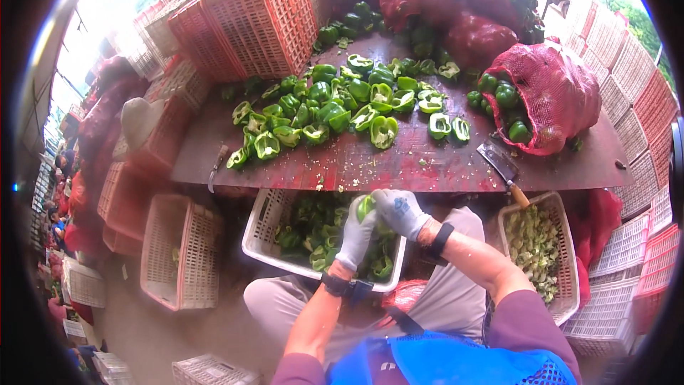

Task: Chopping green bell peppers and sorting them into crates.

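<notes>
My left hand (356, 234), in a pale grey glove, is closed around a piece of green bell pepper (365, 207) above the white crate (254, 242) at my knees. My right hand (401, 212), gloved alike, comes against it from the right with its fingers curled in. Whether those fingers pinch the pepper or something small is hidden. Cut green peppers (313, 260) fill much of that crate. On the table (285, 175) ahead lies a broad pile of halved green peppers (335, 103), their pale insides showing.
A cleaver (500, 164) with a wooden handle juts over the table's front edge; a small knife (216, 171) lies left. Pepper cores fill a crate (570, 271) at right. A red mesh sack (563, 96) spills whole peppers. Red crates (249, 25) and an open crate (167, 264) stand left.
</notes>
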Demonstrator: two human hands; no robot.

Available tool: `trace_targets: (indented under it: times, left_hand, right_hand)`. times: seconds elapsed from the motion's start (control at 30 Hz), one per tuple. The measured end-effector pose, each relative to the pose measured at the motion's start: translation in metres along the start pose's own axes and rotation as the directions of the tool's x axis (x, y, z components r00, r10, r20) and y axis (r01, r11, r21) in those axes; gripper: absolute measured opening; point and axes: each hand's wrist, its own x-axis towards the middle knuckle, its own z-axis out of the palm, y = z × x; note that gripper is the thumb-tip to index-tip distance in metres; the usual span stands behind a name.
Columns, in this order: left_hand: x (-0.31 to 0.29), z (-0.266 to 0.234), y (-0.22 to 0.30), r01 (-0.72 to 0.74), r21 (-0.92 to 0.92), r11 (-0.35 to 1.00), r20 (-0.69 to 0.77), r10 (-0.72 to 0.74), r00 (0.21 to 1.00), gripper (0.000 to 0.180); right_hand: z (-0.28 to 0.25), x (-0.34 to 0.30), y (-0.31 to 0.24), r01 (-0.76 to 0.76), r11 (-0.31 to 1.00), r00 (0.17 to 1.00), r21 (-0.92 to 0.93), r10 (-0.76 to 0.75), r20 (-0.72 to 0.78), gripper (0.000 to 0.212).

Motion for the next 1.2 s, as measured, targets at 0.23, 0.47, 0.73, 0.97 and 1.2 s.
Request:
trace_targets:
  times: [0.23, 0.47, 0.73, 0.97, 1.2]
  left_hand:
    - [-0.005, -0.031, -0.026, -0.155, 0.63, 0.761, 0.219, 0.018, 0.976, 0.067]
    - [0.068, -0.05, -0.047, -0.146, 0.63, 0.762, 0.158, 0.058, 0.986, 0.067]
    - [0.061, -0.021, -0.058, -0.008, 0.281, 0.96, 0.197, -0.049, 0.979, 0.048]
    - [0.033, -0.034, -0.075, 0.025, 0.254, 0.967, 0.209, -0.08, 0.975, 0.044]
    - [0.047, -0.068, -0.027, 0.278, -0.306, 0.91, 0.071, -0.269, 0.96, 0.068]
  right_hand:
    - [-0.058, -0.027, 0.038, -0.496, 0.837, 0.868, 0.23, 0.475, 0.145, 0.018]
    - [-0.174, -0.138, 0.136, -0.263, 0.545, 0.588, -0.796, 0.745, 0.315, 0.041]
    - [-0.009, 0.077, 0.102, -0.329, 0.918, 0.939, -0.22, 0.343, 0.028, 0.063]
    - [0.096, 0.132, 0.139, -0.52, 0.778, 0.831, -0.353, 0.556, -0.001, 0.047]
    - [0.039, 0.086, 0.089, -0.701, 0.354, 0.712, 0.619, 0.379, 0.591, 0.039]
